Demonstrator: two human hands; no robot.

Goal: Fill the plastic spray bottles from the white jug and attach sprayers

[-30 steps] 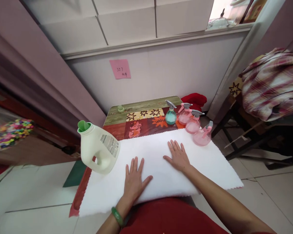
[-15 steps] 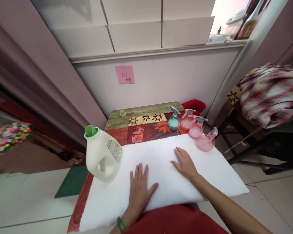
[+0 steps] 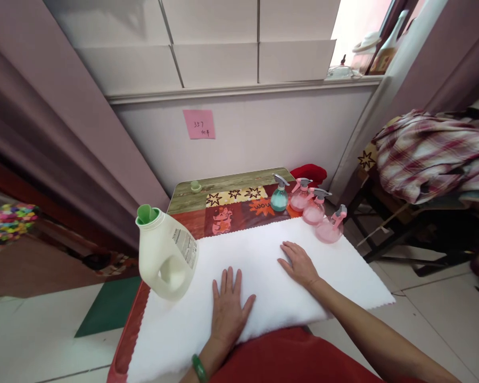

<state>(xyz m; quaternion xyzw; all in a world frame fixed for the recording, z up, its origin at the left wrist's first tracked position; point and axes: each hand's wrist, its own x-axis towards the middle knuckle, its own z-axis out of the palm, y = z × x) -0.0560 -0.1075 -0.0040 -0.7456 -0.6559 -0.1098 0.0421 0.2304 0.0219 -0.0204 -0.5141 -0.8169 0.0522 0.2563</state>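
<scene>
My left hand point(image 3: 228, 308) lies flat on a white cloth point(image 3: 259, 266) with scalloped edges, fingers spread. My right hand point(image 3: 299, 264) rests on the same cloth farther to the right, its fingers stretched out and holding nothing. Left of my left hand stands a pale green jug point(image 3: 166, 255) with a handle, uncapped, with a green spout in its mouth. Beyond my right hand stand several spray bottles: a teal one point(image 3: 279, 197) and pink ones, the closest pink spray bottle point(image 3: 329, 230) at the cloth's right edge.
A small green cap point(image 3: 196, 186) sits at the far left of the patterned table point(image 3: 239, 183). Behind is a white wall with a pink note point(image 3: 199, 124). A plaid cloth point(image 3: 431, 154) is heaped at the right; a purple curtain point(image 3: 75, 106) hangs left.
The view has shifted slightly, so the right-hand things sit a little farther left. Both hands stay flat on the cloth; the jug and bottles stand as before.
</scene>
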